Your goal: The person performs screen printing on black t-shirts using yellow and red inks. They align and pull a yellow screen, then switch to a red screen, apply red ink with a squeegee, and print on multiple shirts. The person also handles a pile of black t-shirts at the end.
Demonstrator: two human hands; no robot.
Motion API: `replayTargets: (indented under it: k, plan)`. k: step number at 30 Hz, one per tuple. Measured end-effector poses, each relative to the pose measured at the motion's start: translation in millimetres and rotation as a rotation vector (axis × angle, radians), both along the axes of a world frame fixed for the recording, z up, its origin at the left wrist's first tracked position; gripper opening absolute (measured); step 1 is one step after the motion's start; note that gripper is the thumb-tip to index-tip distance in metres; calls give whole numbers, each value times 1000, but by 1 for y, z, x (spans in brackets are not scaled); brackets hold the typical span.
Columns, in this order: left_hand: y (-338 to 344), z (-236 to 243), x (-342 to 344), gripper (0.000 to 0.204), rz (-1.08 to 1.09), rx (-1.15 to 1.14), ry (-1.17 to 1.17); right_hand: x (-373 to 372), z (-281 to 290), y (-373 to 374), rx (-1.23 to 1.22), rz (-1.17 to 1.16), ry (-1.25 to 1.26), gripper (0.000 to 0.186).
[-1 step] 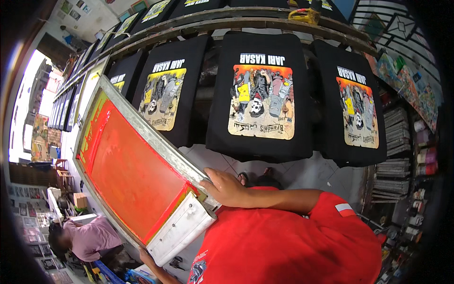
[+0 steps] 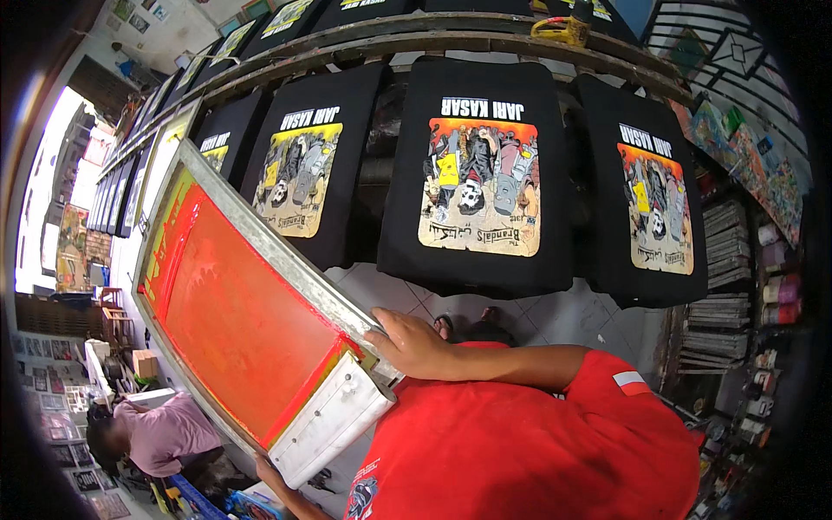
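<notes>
A silk-screen frame (image 2: 286, 251) with red ink over its mesh is held tilted at my left. My right hand (image 2: 414, 345) is closed on the frame's near right corner, thumb and fingers around the rail. My left hand (image 2: 270, 473) grips the opposite near corner from below; most of its fingers are hidden behind the frame. Across the frame's near end lies a wide pale squeegee (image 2: 334, 420) with several screw heads, its edge against the red ink. Beyond the frame, a black T-shirt (image 2: 403, 208) with a colourful print is stretched over a board.
More printed black shirts (image 2: 646, 191) hang along wooden rails (image 2: 347, 54). A yellow heat gun (image 2: 563, 31) lies on the far rail. Stacked frames (image 2: 724, 277) fill a rack at the right. A person in a pink shirt (image 2: 173, 433) bends over at lower left.
The view has shifted very slightly. Both hands keep the same hold on the silk-screen frame.
</notes>
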State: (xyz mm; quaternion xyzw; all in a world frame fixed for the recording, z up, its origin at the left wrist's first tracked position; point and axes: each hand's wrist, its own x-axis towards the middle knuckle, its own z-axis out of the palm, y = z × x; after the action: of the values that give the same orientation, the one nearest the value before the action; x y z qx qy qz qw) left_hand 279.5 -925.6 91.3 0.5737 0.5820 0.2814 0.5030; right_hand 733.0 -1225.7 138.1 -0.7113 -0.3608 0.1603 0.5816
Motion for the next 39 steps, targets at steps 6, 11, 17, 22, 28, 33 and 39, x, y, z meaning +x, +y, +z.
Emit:
replayTargets:
  k: [6, 11, 17, 22, 28, 33, 39]
  plan:
    - [-34, 5, -4, 61, 27, -62, -134, -1, -3, 7, 20, 7, -6, 30]
    - [-8, -11, 37, 61, -30, -96, -137, -3, -6, 15, -18, -21, 23, 32]
    - [60, -44, 101, 60, -158, -142, -156, -21, -28, 52, -47, -144, -21, 34]
    - [156, -62, 115, 59, -281, -147, -178, -43, -47, 111, -67, -344, -15, 39]
    - [289, -60, 105, 59, -405, -132, -201, -69, -42, 160, -120, -435, 148, 36]
    - [309, -11, 182, 53, -508, 15, -122, -76, -56, 188, -91, -607, 115, 38]
    - [342, 1, 273, 47, -603, 240, 128, -50, -98, 198, -173, -815, 57, 41]
